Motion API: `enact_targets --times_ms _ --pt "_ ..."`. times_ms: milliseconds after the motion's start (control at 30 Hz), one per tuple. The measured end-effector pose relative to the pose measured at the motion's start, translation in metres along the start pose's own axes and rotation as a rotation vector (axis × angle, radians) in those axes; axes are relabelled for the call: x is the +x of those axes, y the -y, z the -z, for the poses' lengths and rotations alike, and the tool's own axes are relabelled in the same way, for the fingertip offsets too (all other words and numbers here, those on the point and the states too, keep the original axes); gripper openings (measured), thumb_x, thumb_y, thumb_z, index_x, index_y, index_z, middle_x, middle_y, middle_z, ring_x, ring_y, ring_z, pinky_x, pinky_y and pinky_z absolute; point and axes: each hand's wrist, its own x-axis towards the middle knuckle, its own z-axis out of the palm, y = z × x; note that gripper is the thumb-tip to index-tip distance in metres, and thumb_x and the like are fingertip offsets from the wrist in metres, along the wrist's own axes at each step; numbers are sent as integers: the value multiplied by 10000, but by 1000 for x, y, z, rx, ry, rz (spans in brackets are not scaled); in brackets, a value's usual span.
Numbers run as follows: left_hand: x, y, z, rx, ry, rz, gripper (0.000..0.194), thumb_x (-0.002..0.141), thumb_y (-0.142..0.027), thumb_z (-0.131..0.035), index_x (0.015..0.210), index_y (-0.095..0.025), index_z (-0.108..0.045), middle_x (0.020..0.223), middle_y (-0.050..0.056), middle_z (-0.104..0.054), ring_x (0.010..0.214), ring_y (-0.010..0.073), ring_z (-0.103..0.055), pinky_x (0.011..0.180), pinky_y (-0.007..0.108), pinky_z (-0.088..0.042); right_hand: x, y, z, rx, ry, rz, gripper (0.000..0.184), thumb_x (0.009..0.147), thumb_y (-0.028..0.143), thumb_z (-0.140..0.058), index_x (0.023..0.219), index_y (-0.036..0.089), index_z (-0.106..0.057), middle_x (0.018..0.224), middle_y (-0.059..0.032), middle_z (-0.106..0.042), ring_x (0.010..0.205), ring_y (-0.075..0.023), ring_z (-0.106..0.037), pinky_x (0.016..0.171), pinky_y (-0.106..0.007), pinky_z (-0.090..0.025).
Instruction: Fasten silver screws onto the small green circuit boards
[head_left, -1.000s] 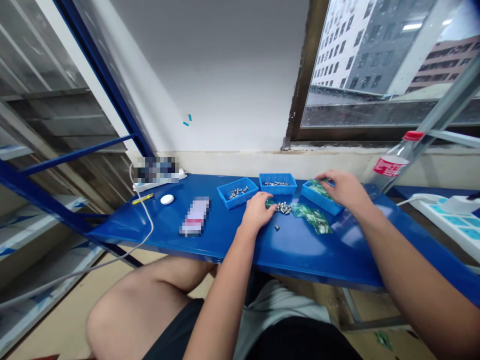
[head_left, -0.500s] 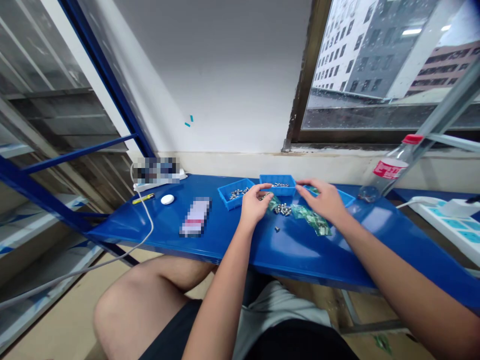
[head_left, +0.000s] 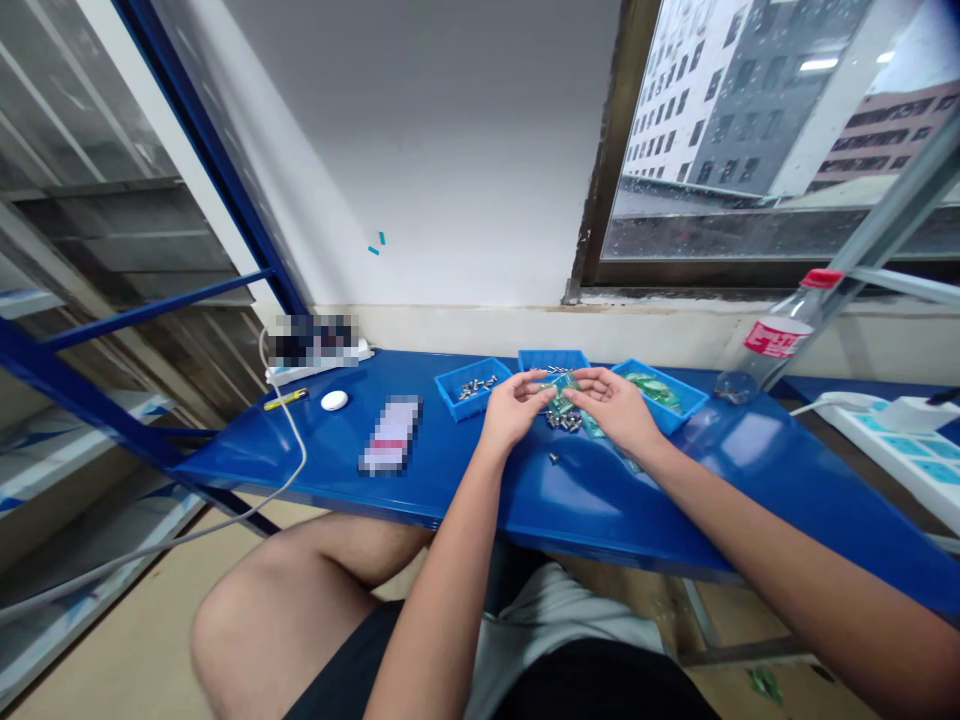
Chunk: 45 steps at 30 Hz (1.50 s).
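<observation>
A small clear green plastic bag (head_left: 561,390) is stretched between my two hands, above the table. My left hand (head_left: 516,405) pinches its left side between thumb and fingers. On its right side, my right hand (head_left: 609,402) has thumb and fingers closed on it too. Below the bag lies a pile of small metal screws (head_left: 562,420), partly covered by the hands. One loose screw (head_left: 554,459) rests nearer the table's front edge. More green bags (head_left: 628,460) lie under my right wrist, mostly hidden.
Blue trays with screws stand at left (head_left: 459,402) and back (head_left: 553,358); the right blue tray (head_left: 686,402) holds green bags. On the blue table (head_left: 450,490) lie a phone (head_left: 391,432), a white round case (head_left: 334,400) and a yellow cutter (head_left: 286,399). A plastic bottle (head_left: 776,340) stands at right.
My right hand has moved left from over the right tray to meet my left hand, and it now grips the green bag. The right tray is uncovered.
</observation>
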Motion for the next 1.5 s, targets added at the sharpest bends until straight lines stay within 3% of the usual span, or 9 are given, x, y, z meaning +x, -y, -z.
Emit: enact_targets --times_ms 167,567,867,1033,1133,1233,1333,1400,1500 --pt "0 0 1 26 7 -33 491 739 -322 -888 1150 -133 -694 955 110 -778 888 219 -751 900 392 -595 0 -5 0 34 88 -53 558 687 491 -922 1096 198 -681 1031 -95 -786 946 -248 -759 925 -423 -625" --pt "-3 -1 -3 86 59 -82 415 783 -243 -834 1150 -125 -680 964 115 -766 859 199 -737 841 349 -596 -2 -4 -1 55 158 -78 522 715 423 -902 1142 213 -687 1089 -92 -789 1014 -253 -751 965 -423 -597" --pt "-4 3 -2 124 109 -34 441 774 -349 -865 1129 -131 -720 1026 152 -784 892 240 -758 844 377 -612 -3 -2 0 -6 127 -103 427 726 348 -877 1089 201 -705 1041 -84 -790 957 -242 -741 917 -412 -596" --pt "-1 4 0 159 56 -84 401 810 -346 -841 1127 -134 -716 982 121 -779 870 216 -752 849 358 -609 -3 2 0 81 115 -141 511 678 383 -927 1091 195 -693 1031 -82 -793 935 -227 -748 881 -370 -605" --pt "-1 3 1 174 21 -96 404 835 -314 -819 1172 -131 -692 956 110 -770 864 209 -746 834 350 -612 -3 6 0 75 88 -160 534 686 429 -923 1101 189 -687 982 -74 -795 808 -198 -743 779 -337 -615" --pt "-4 -1 0 299 -15 -191 342 864 -302 -789 1162 -152 -714 1092 132 -759 959 224 -739 863 362 -615 -2 7 2 48 41 -180 557 673 444 -933 1098 192 -675 857 -41 -784 655 -169 -710 670 -313 -607" --pt "-8 -5 -2 552 26 -426 215 893 -331 -761 1068 -205 -777 1316 119 -696 1215 261 -660 1051 422 -550 -1 7 3 62 -21 -205 553 655 417 -951 1077 199 -667 797 -27 -771 604 -172 -703 627 -312 -614" --pt "-11 -7 -4 666 85 -508 249 870 -352 -789 1083 -222 -787 1282 107 -718 1239 270 -644 1116 453 -502 -1 9 3 109 -31 -239 546 664 388 -951 1092 202 -668 812 -40 -777 624 -192 -721 649 -334 -636" --pt "-11 -7 -4 723 137 -497 343 852 -323 -806 1178 -222 -767 1228 101 -747 1178 260 -676 1085 427 -521 -1 14 2 221 16 -287 518 736 403 -908 1152 207 -669 885 -72 -786 750 -238 -766 727 -376 -662"
